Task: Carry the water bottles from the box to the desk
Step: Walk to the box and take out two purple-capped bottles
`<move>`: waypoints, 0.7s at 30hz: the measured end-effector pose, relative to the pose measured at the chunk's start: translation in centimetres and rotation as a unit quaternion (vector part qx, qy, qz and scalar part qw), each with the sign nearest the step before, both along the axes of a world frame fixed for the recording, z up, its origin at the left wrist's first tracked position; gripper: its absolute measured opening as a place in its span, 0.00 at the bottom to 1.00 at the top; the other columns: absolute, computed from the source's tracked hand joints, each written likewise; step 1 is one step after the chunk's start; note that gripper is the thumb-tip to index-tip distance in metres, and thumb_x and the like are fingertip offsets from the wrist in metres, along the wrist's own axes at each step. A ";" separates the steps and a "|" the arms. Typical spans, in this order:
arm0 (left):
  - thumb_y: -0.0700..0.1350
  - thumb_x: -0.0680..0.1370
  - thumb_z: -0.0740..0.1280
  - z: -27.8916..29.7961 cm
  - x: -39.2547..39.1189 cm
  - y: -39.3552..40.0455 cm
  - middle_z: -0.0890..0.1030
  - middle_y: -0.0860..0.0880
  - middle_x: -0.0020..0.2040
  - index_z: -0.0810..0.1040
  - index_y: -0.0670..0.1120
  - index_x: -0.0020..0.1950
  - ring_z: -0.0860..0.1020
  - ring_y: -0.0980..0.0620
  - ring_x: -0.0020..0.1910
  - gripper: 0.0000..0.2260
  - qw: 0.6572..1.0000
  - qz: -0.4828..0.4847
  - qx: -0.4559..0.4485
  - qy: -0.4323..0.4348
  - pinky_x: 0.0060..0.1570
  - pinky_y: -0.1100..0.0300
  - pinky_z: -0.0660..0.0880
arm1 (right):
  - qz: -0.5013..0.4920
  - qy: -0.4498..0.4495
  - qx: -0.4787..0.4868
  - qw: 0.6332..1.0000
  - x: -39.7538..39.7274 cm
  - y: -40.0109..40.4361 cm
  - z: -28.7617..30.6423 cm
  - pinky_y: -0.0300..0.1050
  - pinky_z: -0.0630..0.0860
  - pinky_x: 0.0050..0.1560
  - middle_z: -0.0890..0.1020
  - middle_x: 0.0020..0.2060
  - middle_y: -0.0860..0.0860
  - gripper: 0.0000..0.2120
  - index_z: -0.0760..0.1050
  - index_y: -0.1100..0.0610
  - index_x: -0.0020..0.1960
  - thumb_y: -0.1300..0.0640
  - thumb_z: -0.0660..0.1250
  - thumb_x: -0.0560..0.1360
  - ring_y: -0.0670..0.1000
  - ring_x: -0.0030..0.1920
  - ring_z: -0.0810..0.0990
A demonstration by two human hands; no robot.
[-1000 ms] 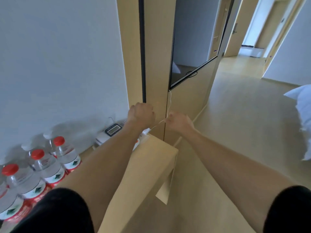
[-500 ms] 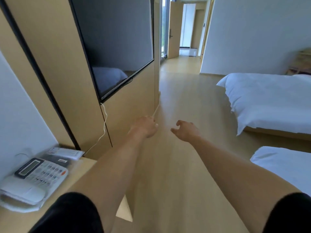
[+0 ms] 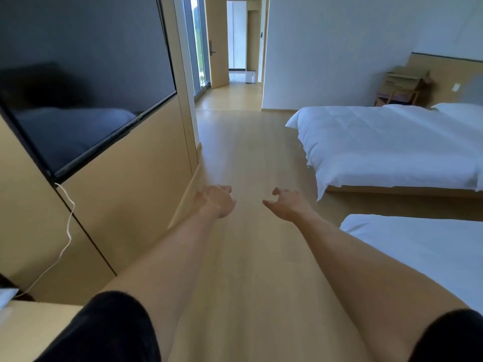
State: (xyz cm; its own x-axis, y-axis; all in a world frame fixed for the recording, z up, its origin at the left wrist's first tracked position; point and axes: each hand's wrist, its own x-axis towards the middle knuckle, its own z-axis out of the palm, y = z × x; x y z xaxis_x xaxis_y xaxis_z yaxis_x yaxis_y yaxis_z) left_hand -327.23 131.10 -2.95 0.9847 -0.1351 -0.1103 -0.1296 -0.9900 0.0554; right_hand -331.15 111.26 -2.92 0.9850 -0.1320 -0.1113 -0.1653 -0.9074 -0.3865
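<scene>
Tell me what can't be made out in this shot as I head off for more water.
Head view only:
- Box and water bottles: out of frame.
- Desk: only a corner shows, cut by the bottom-left edge.
- White object on it: cut by the left edge, unidentifiable.
- Left hand and right hand: both empty, no grip.

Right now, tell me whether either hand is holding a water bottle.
No: the left hand and the right hand are both empty, stretched out over the bare wooden floor, and no bottle is in view.
</scene>
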 end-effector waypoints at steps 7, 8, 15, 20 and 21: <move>0.54 0.84 0.52 -1.3 5.7 -4.4 0.68 0.48 0.77 0.64 0.55 0.78 0.67 0.43 0.73 0.22 0.999 -0.031 0.030 0.026 0.69 0.48 0.63 | -0.011 0.005 -0.004 1.000 4.0 -3.1 0.3 0.50 0.69 0.69 0.72 0.72 0.55 0.28 0.65 0.54 0.77 0.42 0.61 0.81 0.56 0.72 0.70; 0.54 0.84 0.52 -1.4 6.9 -4.7 0.67 0.48 0.77 0.63 0.55 0.78 0.67 0.43 0.73 0.22 0.999 -0.034 0.029 0.028 0.69 0.48 0.62 | -0.012 0.006 -0.007 1.000 4.9 -3.3 0.2 0.50 0.69 0.69 0.72 0.72 0.55 0.28 0.65 0.54 0.77 0.42 0.61 0.81 0.56 0.72 0.70; 0.52 0.84 0.53 -1.3 17.2 -5.9 0.70 0.48 0.75 0.65 0.54 0.77 0.68 0.44 0.73 0.21 0.998 -0.051 0.019 0.016 0.69 0.50 0.64 | -0.045 0.014 0.018 0.999 14.8 -4.1 -1.0 0.50 0.70 0.67 0.72 0.72 0.55 0.29 0.66 0.54 0.76 0.42 0.63 0.80 0.55 0.71 0.72; 0.52 0.84 0.53 -0.2 27.1 -5.2 0.69 0.47 0.75 0.65 0.52 0.77 0.67 0.43 0.73 0.21 0.998 -0.052 0.011 0.026 0.69 0.50 0.64 | -0.072 0.026 0.019 0.997 23.8 -4.2 -1.1 0.49 0.71 0.64 0.74 0.71 0.54 0.28 0.67 0.52 0.75 0.40 0.63 0.79 0.55 0.69 0.73; 0.52 0.84 0.53 0.0 29.0 -5.1 0.69 0.47 0.75 0.65 0.52 0.77 0.67 0.43 0.73 0.21 0.998 -0.050 0.007 0.026 0.69 0.50 0.64 | -0.077 0.026 0.018 0.997 25.5 -4.2 -1.0 0.49 0.71 0.64 0.74 0.71 0.54 0.28 0.67 0.52 0.75 0.40 0.63 0.79 0.55 0.69 0.73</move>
